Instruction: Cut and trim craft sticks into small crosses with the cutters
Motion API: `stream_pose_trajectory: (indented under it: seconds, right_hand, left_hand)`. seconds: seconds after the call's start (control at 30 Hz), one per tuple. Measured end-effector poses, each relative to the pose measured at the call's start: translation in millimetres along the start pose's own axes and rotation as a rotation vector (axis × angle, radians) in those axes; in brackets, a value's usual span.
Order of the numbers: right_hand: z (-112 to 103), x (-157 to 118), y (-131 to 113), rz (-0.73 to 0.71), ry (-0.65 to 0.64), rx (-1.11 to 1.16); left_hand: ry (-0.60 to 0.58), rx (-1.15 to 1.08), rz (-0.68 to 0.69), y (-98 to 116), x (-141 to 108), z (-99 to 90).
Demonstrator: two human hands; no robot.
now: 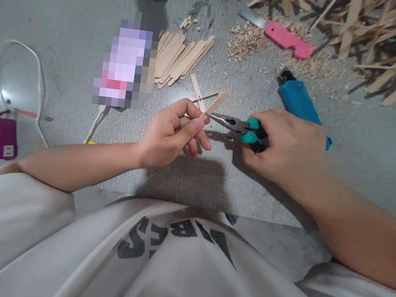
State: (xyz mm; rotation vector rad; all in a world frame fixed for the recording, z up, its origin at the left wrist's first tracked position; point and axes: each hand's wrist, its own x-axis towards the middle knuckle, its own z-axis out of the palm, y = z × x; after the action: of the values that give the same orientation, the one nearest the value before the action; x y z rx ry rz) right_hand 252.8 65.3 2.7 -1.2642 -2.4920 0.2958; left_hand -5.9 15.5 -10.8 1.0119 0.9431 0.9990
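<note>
Pinches wooden craft stick (217, 104) in left hand (175, 133) — grips needle-nose pliers (236, 125) in right hand (288, 147) — with pink-handled knife (289, 39) beyond it.

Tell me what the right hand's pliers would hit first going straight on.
Most likely the wooden stick in the left hand; the pliers seem to touch it, though depth is unclear.

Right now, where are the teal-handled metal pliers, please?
The pliers are right of centre in the head view, in the right hand, tips by the left hand.
</note>
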Motion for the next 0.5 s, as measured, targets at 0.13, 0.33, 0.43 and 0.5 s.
stream_pose_trajectory:
  seconds: [0.13,0.33,0.43,0.5]
  right_hand:
    - [-6.3,-1.1,-8.7,0.001,-0.05,0.137]
    - [-7.5,-5.8,-6.7,-0.034,-0.018,0.06]
    - [-0.2,-7.6,0.1,-0.074,0.118,-0.16]
    - [2.5,-7.8,-0.8,-0.071,0.125,-0.173]
  left_hand:
    - [0.016,0.014,0.028,0.1,2.0,-1.1]
    - [-0.012,-0.058,0.04,2.0,0.9,-1.4]
    - [-0.042,-0.098,-0.007,3.6,0.1,-1.0]
    - [-0.023,-0.11,-0.019,4.0,-0.4,-0.1]
